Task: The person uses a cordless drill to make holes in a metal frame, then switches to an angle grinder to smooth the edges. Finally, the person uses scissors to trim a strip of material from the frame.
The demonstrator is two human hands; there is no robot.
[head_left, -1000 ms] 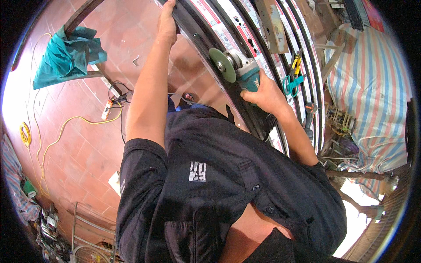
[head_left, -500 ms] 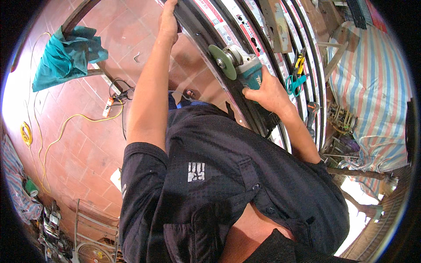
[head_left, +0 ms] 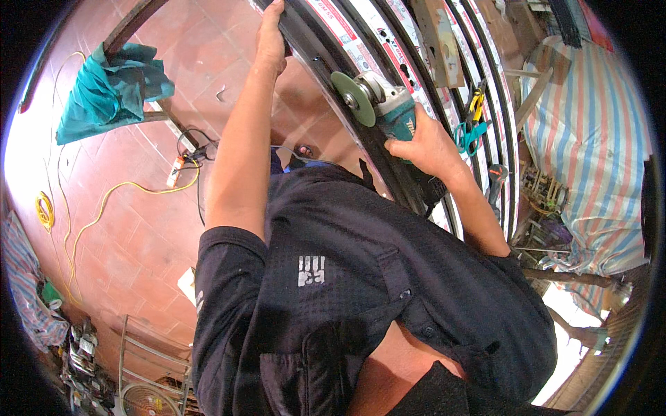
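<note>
My right hand (head_left: pixel 424 145) is wrapped round the body of a teal and silver angle grinder (head_left: pixel 398 114). Its thin green disc (head_left: pixel 352 99) stands on edge over the nearest long black metal profile (head_left: pixel 326 75); whether the disc touches it, I cannot tell. My left hand (head_left: pixel 271 41) reaches to the near edge of the same profile at the top of the view and grips it there, its fingertips mostly hidden.
More black profiles with white and red film (head_left: pixel 395 48) lie side by side beyond. On them rest teal-handled scissors (head_left: pixel 472 135), yellow-handled pliers (head_left: pixel 476 104) and a grey tool (head_left: pixel 495 182). Teal cloth (head_left: pixel 114 93) hangs left. A yellow cord (head_left: pixel 104 197) crosses the tiled floor.
The view has shifted slightly, so the floor things sit a little further right. Both hands keep their holds, and the grinder stays at nearly the same spot over the profile.
</note>
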